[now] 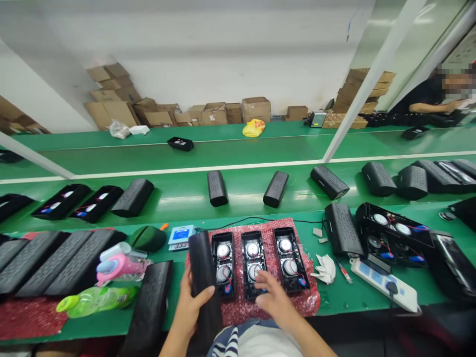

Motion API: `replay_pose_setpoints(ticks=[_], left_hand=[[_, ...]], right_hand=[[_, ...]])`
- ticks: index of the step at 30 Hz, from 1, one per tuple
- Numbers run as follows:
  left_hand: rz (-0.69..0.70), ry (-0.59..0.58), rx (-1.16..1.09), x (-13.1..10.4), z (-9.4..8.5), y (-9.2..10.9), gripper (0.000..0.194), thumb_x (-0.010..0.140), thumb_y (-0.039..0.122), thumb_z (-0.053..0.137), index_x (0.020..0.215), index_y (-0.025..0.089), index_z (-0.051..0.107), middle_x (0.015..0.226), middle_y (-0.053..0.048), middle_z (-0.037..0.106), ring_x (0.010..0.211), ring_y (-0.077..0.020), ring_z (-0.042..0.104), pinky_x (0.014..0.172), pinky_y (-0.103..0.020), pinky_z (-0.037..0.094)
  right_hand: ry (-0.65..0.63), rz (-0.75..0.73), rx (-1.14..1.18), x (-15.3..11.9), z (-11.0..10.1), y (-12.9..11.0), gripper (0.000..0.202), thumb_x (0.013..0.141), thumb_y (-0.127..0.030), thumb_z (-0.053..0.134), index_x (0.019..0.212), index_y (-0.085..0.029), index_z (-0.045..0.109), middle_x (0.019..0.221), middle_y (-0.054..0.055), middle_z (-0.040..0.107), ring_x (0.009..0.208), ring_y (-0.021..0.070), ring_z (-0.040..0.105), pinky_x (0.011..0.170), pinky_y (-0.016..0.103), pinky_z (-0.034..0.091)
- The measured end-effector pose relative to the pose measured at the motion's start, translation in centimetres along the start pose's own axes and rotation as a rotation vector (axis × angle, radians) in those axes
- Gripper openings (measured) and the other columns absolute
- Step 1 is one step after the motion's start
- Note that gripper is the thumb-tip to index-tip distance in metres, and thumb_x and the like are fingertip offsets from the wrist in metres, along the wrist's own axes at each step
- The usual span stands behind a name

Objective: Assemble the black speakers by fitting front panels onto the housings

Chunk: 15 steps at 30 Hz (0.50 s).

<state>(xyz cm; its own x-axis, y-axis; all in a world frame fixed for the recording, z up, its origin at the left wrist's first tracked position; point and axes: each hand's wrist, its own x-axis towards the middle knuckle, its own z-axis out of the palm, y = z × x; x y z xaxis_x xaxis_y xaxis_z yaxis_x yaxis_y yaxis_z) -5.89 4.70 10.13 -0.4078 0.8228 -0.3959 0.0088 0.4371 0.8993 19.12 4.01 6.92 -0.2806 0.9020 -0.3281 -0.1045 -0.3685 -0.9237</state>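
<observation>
My left hand [192,300] is wrapped round a black speaker housing [205,282], held on end at the left edge of the red bubble wrap [307,258]. Three opened speaker shells lie in a row on the wrap: a left shell [224,261], partly behind the held housing, a middle shell [246,270] and a right shell [296,283]. Each shows two round drivers and red and blue wiring. Over the lower part of the middle shell hovers my right hand [273,297], fingers apart and nothing in them. Whether its fingertips touch the shell, I cannot tell.
A small blue-screened meter [181,237] stands behind the held housing. At left are a green bottle [104,300], a pink bottle [121,267] and more speaker housings [74,263]. A power strip [385,286] and crumpled tissue [325,269] lie right. A person [427,101] sits far right.
</observation>
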Motion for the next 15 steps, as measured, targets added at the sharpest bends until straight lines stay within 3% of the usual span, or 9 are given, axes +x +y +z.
replay_pose_setpoints(ticks=[3, 6, 11, 15], left_hand=[[-0.012, -0.186, -0.112, -3.6, 4.3, 0.9, 0.106, 0.055, 0.041, 0.075, 0.145, 0.020, 0.022, 0.139, -0.013, 0.047, 0.118, -0.0308, 0.054, 0.091, -0.035, 0.051], [-0.047, -0.294, -0.150, -5.4, 6.9, 1.1, 0.121, 0.049, 0.047, 0.079, 0.147, 0.015, 0.015, 0.140, -0.017, 0.045, 0.122, -0.0330, 0.050, 0.095, -0.036, 0.049], [-0.137, -0.418, -0.297, -6.1, 7.1, 1.4, 0.118, 0.054, 0.049, 0.077, 0.148, 0.017, 0.013, 0.137, -0.016, 0.050, 0.116, -0.0336, 0.055, 0.093, -0.040, 0.050], [-0.129, -0.421, -0.263, -6.0, 5.6, 0.4, 0.099, 0.057, 0.057, 0.071, 0.141, 0.018, 0.036, 0.126, -0.013, 0.059, 0.112, -0.0352, 0.058, 0.092, -0.044, 0.050]], right_hand=[[-0.295, -0.005, 0.085, -0.5, 3.1, -1.4, 0.121, 0.054, -0.049, 0.085, 0.147, -0.030, 0.009, 0.150, 0.014, 0.025, 0.134, 0.0286, 0.034, 0.105, 0.050, 0.032], [-0.326, -0.114, 0.180, -0.9, 3.8, -2.3, 0.131, 0.054, -0.037, 0.088, 0.148, -0.028, -0.003, 0.150, 0.015, 0.025, 0.136, 0.0255, 0.033, 0.111, 0.046, 0.026], [-0.282, -0.043, 0.388, -1.5, 2.2, -1.9, 0.131, 0.049, -0.035, 0.089, 0.147, -0.031, 0.003, 0.141, 0.014, 0.038, 0.122, 0.0270, 0.049, 0.101, 0.046, 0.039], [-0.261, 0.007, 0.569, -1.9, 0.6, -2.4, 0.100, 0.052, -0.036, 0.081, 0.140, -0.031, 0.034, 0.133, 0.007, 0.051, 0.121, 0.0267, 0.050, 0.101, 0.042, 0.039]])
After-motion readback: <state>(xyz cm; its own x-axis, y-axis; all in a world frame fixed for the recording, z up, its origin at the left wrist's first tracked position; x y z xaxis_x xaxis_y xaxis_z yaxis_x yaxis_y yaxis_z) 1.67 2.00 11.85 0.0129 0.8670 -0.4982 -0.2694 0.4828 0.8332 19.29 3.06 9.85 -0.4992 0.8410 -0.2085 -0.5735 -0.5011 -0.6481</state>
